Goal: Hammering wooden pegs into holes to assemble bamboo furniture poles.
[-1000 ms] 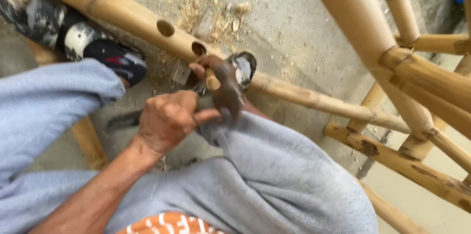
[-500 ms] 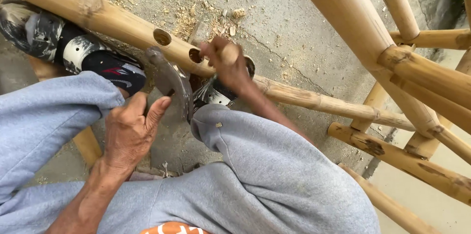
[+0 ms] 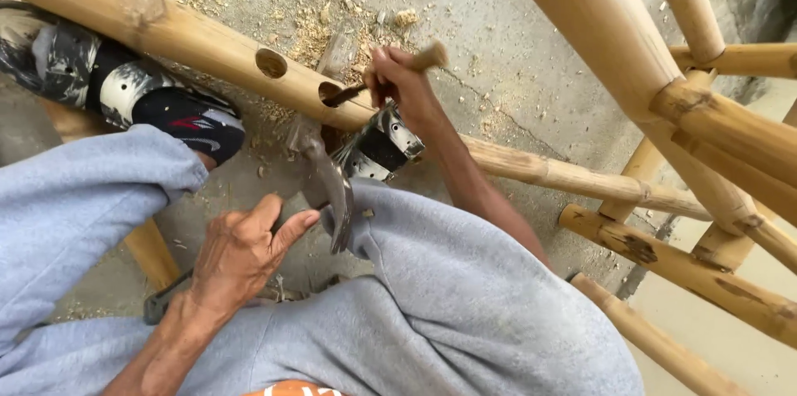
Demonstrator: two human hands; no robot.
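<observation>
Hammer (image 3: 320, 184) now gripped in left hand (image 3: 237, 255), right hand (image 3: 403, 89) holds chisel (image 3: 353, 93) mid-frame in second pole (image 3: 166, 31) hole, still half cut

A bamboo frame (image 3: 714, 130) stands right of a dark shoe (image 3: 124, 89), with sawdust (image 3: 324, 22) scattered on the concrete floor (image 3: 515, 56) between them.

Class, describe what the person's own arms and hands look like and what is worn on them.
Both forearms are bare: no sleeves reach them. The left hand and right hand wear no gloves, and no rings or watch show. The fingers are bare too.
</observation>
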